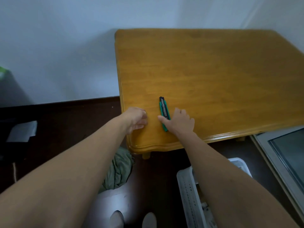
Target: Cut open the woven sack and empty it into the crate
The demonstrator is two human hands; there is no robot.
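Both hands rest on table [205, 71]; right hand [180, 122] touches cutter [163, 111].

Both bare arms reach forward and converge toward the middle. The left hand [136, 120] lies palm down, fingers [142, 122] curled loosely inward, thumb side toward the right. The right hand [180, 122] is spread flat, palm down, thumb stretched left, fingers pointing up and right. The hands are near each other, apart.

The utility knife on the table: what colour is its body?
Green, with a black tip; the utility knife shows best in the head view.
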